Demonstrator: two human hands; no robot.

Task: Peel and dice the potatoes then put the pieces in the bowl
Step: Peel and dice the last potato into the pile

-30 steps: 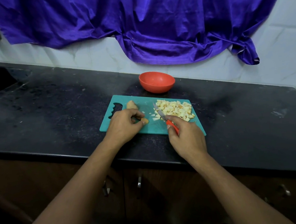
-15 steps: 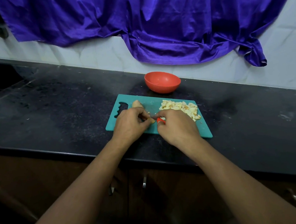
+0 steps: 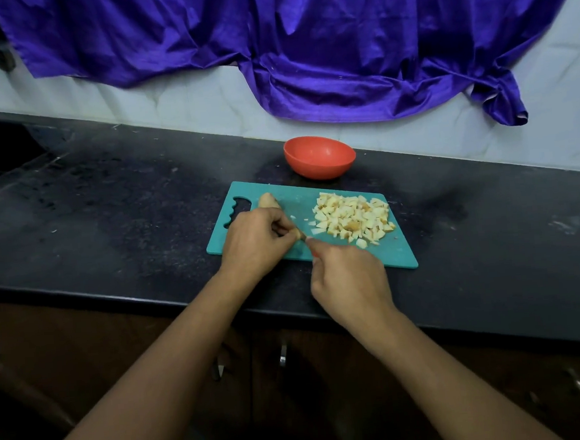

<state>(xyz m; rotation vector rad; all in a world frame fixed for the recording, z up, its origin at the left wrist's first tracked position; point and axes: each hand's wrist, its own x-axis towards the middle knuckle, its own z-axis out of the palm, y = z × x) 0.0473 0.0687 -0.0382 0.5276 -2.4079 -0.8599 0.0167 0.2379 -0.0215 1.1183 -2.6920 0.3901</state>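
Note:
A teal cutting board [image 3: 397,253] lies on the black counter. A heap of diced potato [image 3: 352,217] covers its right half. My left hand [image 3: 256,244] pinches a small potato piece [image 3: 299,234] at the board's middle. My right hand [image 3: 349,279] grips a red-handled knife [image 3: 313,252], mostly hidden by the hand, with its tip at that piece. Another potato chunk [image 3: 268,200] sits beside the board's handle cutout. An empty red bowl [image 3: 319,156] stands just behind the board.
The black counter [image 3: 109,211] stretches left and right of the board. A purple cloth [image 3: 304,47] hangs on the white tiled wall behind. Cabinet doors with metal handles [image 3: 283,356] sit below the counter edge.
My right hand first swung left until it met my left hand, then drew back toward the counter's front edge. The blade that lay against the diced heap now points at the pinched piece.

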